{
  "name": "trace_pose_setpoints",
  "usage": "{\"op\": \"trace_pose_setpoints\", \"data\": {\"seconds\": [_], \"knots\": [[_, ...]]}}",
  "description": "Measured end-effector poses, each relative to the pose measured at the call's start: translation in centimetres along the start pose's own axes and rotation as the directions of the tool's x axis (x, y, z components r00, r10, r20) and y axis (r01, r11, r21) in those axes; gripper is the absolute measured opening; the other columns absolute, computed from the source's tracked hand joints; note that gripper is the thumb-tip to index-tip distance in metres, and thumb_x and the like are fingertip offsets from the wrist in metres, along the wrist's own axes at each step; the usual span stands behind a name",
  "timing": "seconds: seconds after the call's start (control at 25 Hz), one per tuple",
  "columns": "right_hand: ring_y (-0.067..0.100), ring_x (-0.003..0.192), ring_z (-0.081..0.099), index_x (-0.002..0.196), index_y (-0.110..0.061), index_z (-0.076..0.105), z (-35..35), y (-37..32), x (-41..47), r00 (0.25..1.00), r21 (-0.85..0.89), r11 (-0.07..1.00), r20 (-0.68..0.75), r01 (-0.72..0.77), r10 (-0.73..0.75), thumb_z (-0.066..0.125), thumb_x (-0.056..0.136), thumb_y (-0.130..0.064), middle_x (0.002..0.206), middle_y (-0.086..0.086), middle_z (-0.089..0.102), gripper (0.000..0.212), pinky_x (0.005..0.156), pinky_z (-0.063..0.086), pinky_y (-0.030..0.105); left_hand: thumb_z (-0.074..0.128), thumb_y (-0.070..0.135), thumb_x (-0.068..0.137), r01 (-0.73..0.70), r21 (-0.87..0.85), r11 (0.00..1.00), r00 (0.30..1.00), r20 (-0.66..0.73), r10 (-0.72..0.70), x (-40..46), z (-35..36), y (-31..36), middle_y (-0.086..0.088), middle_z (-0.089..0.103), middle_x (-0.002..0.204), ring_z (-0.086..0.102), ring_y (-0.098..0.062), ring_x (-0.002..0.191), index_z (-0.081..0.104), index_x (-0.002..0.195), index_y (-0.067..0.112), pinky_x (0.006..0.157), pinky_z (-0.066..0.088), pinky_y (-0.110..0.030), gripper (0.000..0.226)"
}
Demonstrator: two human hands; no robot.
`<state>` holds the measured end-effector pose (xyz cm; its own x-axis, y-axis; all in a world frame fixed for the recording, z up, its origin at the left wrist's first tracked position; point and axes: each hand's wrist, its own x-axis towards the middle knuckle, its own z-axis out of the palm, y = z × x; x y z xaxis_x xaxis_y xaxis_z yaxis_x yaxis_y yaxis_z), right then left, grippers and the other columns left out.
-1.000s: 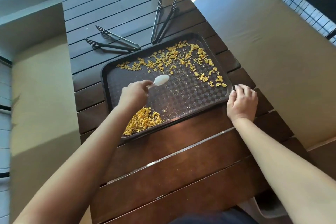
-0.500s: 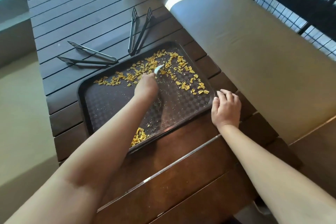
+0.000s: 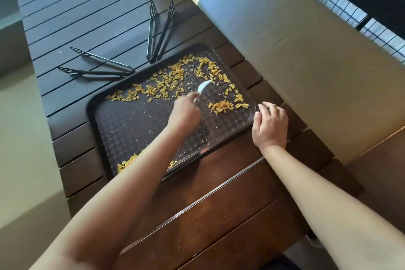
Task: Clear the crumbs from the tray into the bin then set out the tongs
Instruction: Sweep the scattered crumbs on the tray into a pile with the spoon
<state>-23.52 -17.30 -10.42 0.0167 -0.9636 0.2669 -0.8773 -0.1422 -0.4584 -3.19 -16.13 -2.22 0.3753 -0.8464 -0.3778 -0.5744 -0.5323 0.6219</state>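
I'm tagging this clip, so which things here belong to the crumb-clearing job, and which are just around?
Belong to the job:
tray
crumbs
white spoon in the left hand
right hand steadying the tray
two pairs of tongs

Just around:
wooden table
cushioned bench

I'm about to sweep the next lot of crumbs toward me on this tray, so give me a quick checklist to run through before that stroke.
1. Left hand grips the small white spoon: ok.
2. Right hand rests on the right edge of the dark checkered plastic tray, steadying it: ok.
3. Loose yellow crumbs across the far half are gathered: not ok.
4. Small crumb cluster near the right edge is swept to the near-corner pile: not ok.
5. Two pairs of metal tongs lie on the dark slatted wooden table, off the tray and out of the stroke: ok.
6. Bin within reach: cannot tell, none in view.
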Motion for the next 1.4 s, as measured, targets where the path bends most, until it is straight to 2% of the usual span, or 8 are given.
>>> {"op": "trace_pose_setpoints", "data": {"seconds": [0.12,0.28,0.52,0.6,0.76,1.0,1.24,1.4], "knots": [[0.037,0.099,0.056,0.104,-0.002,0.067,0.0,0.0,0.1,1.000,0.018,1.000,-0.004,-0.006,0.006,0.033,0.088,-0.027,0.110,0.014,0.065,0.046,0.089,0.043,0.042,0.035,0.000,0.091,0.038,0.032,0.999,0.999,-0.018,-0.038,1.6,0.4,0.5,-0.011,0.053,0.131,0.058,-0.021,0.072,0.049,0.135,0.020,0.058,0.049,-0.032,0.051],[0.037,0.099,0.056,0.104,-0.002,0.068,0.1,0.1,0.0,1.000,0.005,1.000,-0.005,0.000,0.000,0.034,0.088,-0.027,0.109,0.014,0.065,0.045,0.089,0.043,0.043,0.038,0.002,0.092,-0.025,0.022,0.999,0.993,0.112,0.023,1.5,2.1,1.8,-0.007,0.057,0.127,0.047,-0.013,0.053,0.055,0.131,0.023,0.048,0.042,-0.025,0.047],[0.038,0.097,0.057,0.102,-0.003,0.068,0.1,0.0,0.1,1.000,0.007,1.000,-0.021,0.000,0.001,0.035,0.087,-0.026,0.109,0.014,0.065,0.043,0.088,0.044,0.043,0.044,0.007,0.090,-0.151,0.131,0.980,0.951,0.289,0.108,-0.2,1.9,1.2,-0.003,0.067,0.097,0.042,-0.009,0.043,0.067,0.115,0.027,0.041,0.038,-0.018,0.040],[0.038,0.098,0.057,0.103,-0.002,0.068,0.1,0.0,0.0,1.000,0.010,1.000,-0.017,-0.005,0.005,0.034,0.087,-0.026,0.109,0.014,0.065,0.044,0.088,0.044,0.044,0.046,0.006,0.091,-0.115,0.037,0.993,0.964,0.244,0.103,-0.5,1.0,0.5,0.000,0.068,0.093,0.038,-0.006,0.043,0.066,0.116,0.023,0.036,0.034,-0.016,0.037],[0.037,0.098,0.056,0.104,-0.002,0.068,0.1,0.0,0.0,1.000,0.007,1.000,-0.007,-0.009,0.009,0.034,0.088,-0.027,0.110,0.013,0.065,0.045,0.087,0.044,0.044,0.044,0.004,0.093,-0.011,-0.036,0.999,1.000,0.020,0.012,0.5,0.1,-0.5,-0.003,0.062,0.122,0.042,-0.006,0.048,0.058,0.127,0.018,0.038,0.037,-0.016,0.040],[0.037,0.099,0.056,0.105,-0.003,0.068,0.1,0.0,0.1,1.000,0.009,1.000,0.000,-0.008,0.008,0.033,0.088,-0.027,0.111,0.013,0.064,0.046,0.087,0.044,0.044,0.039,-0.005,0.089,-0.056,0.116,0.992,0.997,0.062,0.049,2.0,1.9,2.2,-0.008,0.044,0.138,0.050,-0.013,0.060,0.054,0.132,0.024,0.056,0.050,-0.031,0.054],[0.037,0.098,0.057,0.103,-0.003,0.068,0.1,0.0,0.0,1.000,0.009,1.000,-0.014,-0.006,0.006,0.034,0.088,-0.026,0.109,0.013,0.065,0.044,0.087,0.044,0.044,0.047,0.005,0.089,-0.093,0.060,0.994,0.977,0.197,0.079,-1.5,2.7,0.4,-0.006,0.068,0.103,0.042,-0.009,0.044,0.067,0.116,0.021,0.041,0.037,-0.016,0.037],[0.037,0.098,0.057,0.103,-0.003,0.068,0.1,0.1,0.1,1.000,0.010,1.000,-0.007,-0.009,0.009,0.034,0.088,-0.027,0.109,0.014,0.065,0.045,0.088,0.044,0.044,0.047,0.004,0.091,-0.009,-0.128,0.992,1.000,0.001,0.009,-2.5,1.1,-1.7,-0.005,0.066,0.104,0.041,-0.006,0.047,0.064,0.120,0.016,0.037,0.036,-0.011,0.036]]}}
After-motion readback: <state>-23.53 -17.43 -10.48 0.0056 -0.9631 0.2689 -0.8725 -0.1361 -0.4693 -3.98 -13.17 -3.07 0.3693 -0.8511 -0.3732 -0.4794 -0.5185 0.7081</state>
